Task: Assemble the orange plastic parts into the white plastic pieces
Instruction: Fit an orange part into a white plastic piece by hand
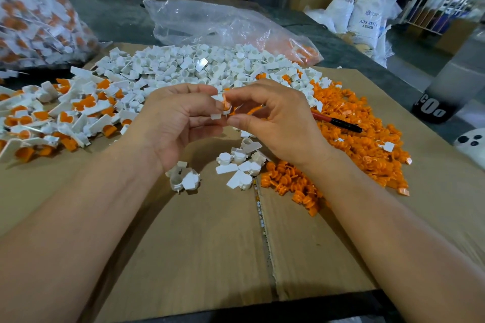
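Observation:
My left hand (174, 123) pinches a small white plastic piece (216, 115) above the cardboard. My right hand (273, 118) pinches an orange part (226, 103) that meets that white piece between my fingertips. A heap of loose white pieces (199, 65) lies behind my hands. Loose orange parts (362, 134) are piled to the right. Joined white-and-orange pieces (60, 115) lie in a pile at the left. A few white pieces (244, 162) lie just below my hands.
Flat cardboard (199, 238) covers the table. A red-and-black pen (338, 122) lies on the orange pile. A clear plastic bag (223, 23) sits at the back, a full bag of joined pieces (34, 13) at far left. A black container (433, 102) stands at right.

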